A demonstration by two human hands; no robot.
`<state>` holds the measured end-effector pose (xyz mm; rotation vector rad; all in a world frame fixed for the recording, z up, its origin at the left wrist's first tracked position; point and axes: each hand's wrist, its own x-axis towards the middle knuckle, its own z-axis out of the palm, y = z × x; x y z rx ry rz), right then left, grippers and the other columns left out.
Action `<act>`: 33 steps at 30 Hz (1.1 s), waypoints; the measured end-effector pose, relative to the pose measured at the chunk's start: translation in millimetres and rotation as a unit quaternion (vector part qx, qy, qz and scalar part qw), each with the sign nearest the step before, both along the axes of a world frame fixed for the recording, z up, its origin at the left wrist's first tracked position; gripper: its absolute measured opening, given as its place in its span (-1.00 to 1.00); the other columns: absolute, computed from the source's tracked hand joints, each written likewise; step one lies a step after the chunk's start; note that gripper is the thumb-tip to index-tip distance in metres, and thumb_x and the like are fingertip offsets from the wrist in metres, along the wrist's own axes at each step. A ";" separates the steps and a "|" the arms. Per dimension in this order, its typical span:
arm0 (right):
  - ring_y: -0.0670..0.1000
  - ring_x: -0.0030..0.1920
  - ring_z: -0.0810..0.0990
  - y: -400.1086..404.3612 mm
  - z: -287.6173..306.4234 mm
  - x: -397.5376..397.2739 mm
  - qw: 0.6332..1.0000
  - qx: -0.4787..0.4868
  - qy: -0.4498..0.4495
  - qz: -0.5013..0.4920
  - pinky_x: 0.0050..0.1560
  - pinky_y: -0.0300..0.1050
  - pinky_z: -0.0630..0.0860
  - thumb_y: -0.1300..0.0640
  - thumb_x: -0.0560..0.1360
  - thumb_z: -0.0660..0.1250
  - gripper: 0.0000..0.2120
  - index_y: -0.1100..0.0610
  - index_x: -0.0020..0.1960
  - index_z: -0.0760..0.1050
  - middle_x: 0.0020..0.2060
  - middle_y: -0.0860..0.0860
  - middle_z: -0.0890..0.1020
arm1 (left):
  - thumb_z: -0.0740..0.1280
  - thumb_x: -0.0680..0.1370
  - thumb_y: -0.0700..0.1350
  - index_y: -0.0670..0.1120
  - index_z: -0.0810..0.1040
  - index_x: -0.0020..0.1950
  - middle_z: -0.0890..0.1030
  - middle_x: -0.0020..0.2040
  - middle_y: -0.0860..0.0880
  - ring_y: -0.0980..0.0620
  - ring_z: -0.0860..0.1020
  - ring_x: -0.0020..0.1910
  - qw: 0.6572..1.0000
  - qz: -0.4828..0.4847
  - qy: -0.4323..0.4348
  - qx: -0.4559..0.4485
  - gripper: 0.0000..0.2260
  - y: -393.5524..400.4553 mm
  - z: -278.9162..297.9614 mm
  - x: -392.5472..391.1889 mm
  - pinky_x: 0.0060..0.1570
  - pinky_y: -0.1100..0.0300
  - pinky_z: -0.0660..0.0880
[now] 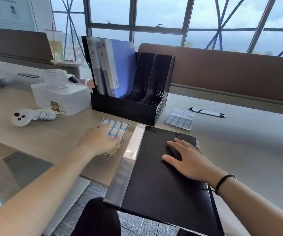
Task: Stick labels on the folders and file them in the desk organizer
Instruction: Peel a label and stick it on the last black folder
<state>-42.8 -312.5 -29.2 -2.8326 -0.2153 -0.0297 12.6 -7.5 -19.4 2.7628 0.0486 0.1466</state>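
A black folder point(157, 181) with a clear spine pocket lies flat in front of me, its near end hanging over the desk edge. My right hand point(190, 159) rests flat on its cover, fingers spread. My left hand point(101, 140) lies on a sheet of blue-bordered labels point(116, 128) left of the folder, fingers straight. Behind stands a black desk organizer point(134, 106); its left slot holds a blue folder point(122, 68) and some grey ones. Its two right slots are empty.
A second label sheet point(179, 119) lies right of the organizer. A clear plastic box point(60, 96) and a white controller point(30, 116) sit at left. A cable port point(207, 112) is set into the desk. Brown partitions point(230, 72) back the desk.
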 end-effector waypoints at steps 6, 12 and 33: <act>-0.08 0.60 0.03 27.1 10.9 14.9 0.999 0.027 -0.001 0.021 0.58 0.17 -0.06 -0.43 0.50 0.12 -0.33 -0.24 0.54 0.17 0.60 -0.16 0.13 | 0.07 -0.04 0.74 0.14 0.50 0.26 0.64 0.19 0.07 -0.06 0.55 0.23 0.998 0.032 0.039 0.032 0.05 13.2 -23.1 38.2 0.22 0.03 0.51; -0.10 0.56 0.19 33.6 9.5 22.6 0.989 0.138 0.041 0.035 0.58 0.07 0.07 -0.31 0.48 0.33 -0.35 -0.21 0.51 0.26 0.56 -0.13 0.25 | 0.25 -0.01 0.67 0.29 0.42 0.26 0.64 0.16 0.14 -0.03 0.54 0.21 0.999 0.006 0.022 -0.025 -0.08 10.8 -14.1 32.1 0.20 0.01 0.52; -0.11 0.17 0.65 52.5 36.1 22.3 0.842 0.509 0.163 0.075 0.31 -0.18 0.50 0.04 0.64 0.26 -0.83 -0.02 0.08 0.64 0.00 -0.15 0.73 | 0.35 0.27 0.47 0.24 0.59 0.09 0.64 -0.06 0.25 0.09 0.60 0.03 0.973 0.028 -0.150 -0.173 -0.50 -46.1 16.0 -5.6 0.01 0.07 0.56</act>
